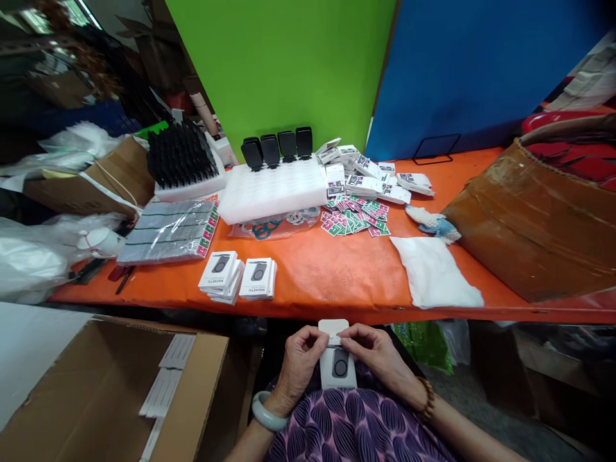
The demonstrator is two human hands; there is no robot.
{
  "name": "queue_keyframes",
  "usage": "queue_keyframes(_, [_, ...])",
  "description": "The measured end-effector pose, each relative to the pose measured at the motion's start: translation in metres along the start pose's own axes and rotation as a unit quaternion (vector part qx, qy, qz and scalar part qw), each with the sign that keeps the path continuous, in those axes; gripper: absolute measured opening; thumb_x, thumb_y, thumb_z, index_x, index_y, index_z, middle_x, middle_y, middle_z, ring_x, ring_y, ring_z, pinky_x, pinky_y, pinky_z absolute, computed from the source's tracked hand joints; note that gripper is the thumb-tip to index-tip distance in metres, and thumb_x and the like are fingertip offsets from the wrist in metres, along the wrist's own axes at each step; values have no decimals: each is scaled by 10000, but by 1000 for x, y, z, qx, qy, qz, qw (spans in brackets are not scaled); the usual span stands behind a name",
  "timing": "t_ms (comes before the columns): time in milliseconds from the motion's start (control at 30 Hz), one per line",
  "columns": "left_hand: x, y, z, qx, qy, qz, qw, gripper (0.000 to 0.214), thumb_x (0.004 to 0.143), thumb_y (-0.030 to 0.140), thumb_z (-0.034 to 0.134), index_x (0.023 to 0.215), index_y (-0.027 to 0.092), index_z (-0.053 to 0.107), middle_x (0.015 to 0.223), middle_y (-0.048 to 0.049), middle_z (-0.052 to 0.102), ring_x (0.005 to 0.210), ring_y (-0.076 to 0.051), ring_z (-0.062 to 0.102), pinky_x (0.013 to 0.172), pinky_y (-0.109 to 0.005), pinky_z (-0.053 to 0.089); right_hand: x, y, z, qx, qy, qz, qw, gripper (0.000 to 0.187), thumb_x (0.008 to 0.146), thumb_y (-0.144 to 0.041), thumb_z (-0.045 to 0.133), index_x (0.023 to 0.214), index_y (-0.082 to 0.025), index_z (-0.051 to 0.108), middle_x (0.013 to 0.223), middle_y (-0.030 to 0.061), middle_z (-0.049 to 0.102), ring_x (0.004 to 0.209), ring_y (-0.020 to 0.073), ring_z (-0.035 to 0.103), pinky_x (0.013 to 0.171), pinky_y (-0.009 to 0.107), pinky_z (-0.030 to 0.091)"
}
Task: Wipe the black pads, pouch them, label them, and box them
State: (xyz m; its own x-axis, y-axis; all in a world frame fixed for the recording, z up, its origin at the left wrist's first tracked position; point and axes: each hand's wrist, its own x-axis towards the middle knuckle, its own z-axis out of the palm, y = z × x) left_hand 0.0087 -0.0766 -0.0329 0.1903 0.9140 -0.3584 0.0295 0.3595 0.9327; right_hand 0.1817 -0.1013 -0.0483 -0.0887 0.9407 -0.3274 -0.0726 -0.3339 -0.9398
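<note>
A small white box [338,378] with a dark device printed on its front rests upright against my lap, its top flap raised. My left hand [299,359] pinches the box's upper left edge near the opening, thumb and forefinger together. From the other side, my right hand [378,356] grips the upper right edge, its fingertips close to the left ones. Whether anything is inside the box is hidden. Ahead on the orange table [312,276] stand two stacks of similar boxes, a left stack [221,274] and a right stack [258,279], with "MAGNETIC" printed on them.
White foam tray [274,192] holds several black stands [279,147]. Past it lie a heap of white boxes [366,176] and small red and green cards [356,215]. A white packet [436,273] lies right, near a big brown carton [534,224]. An open carton [206,398] stands lower left.
</note>
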Motion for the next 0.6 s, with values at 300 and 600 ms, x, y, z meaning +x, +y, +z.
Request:
queue_keyframes(300, [-5, 8, 9, -38, 49, 64, 996, 232, 684, 284, 754, 808, 190, 583, 693, 45, 542, 635, -101, 499, 628, -212, 411, -12, -4, 13, 14, 102, -138, 985, 284, 780, -470, 689, 842, -218, 575, 742, -2, 558, 665, 145, 530, 599, 250, 458])
queue_keyframes(600, [-30, 5, 1, 32, 12, 134, 990, 217, 699, 358, 754, 732, 152, 693, 767, -49, 663, 744, -174, 591, 728, -292, 460, -23, -2, 1, -88, 3, -226, 970, 182, 849, -361, 639, 783, -193, 659, 800, 47, 610, 762, 181, 583, 683, 279, 475])
